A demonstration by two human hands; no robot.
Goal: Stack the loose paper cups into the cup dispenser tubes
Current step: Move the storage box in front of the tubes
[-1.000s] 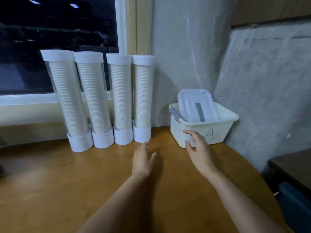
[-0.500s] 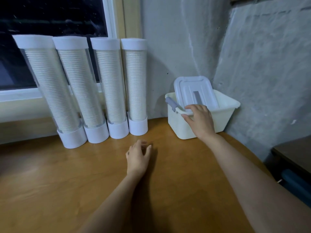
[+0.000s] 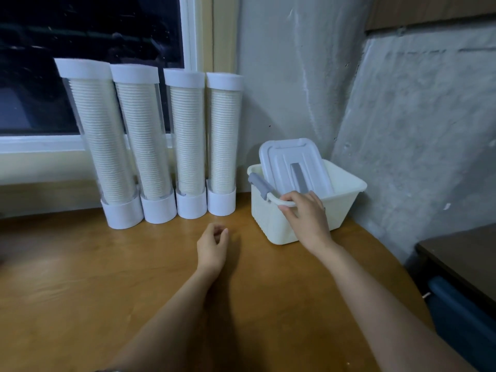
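At centre right, the cream plastic bin [image 3: 271,224] is gripped at its rim by the right hand [image 3: 308,221]; the left hand [image 3: 212,245] is loosely curled, empty. No loose paper cups are seen; the four clear white-capped dispenser tubes [image 3: 188,135] stand upper left. Cups judged light, crushable: gentle sidewall hold advised.

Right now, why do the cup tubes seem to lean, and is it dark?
Head view: the wide lens likely bends things, so the cup tubes fan outward on the left; the window is black, yet the indoor light is even; the left hand throws a soft shadow on the table.
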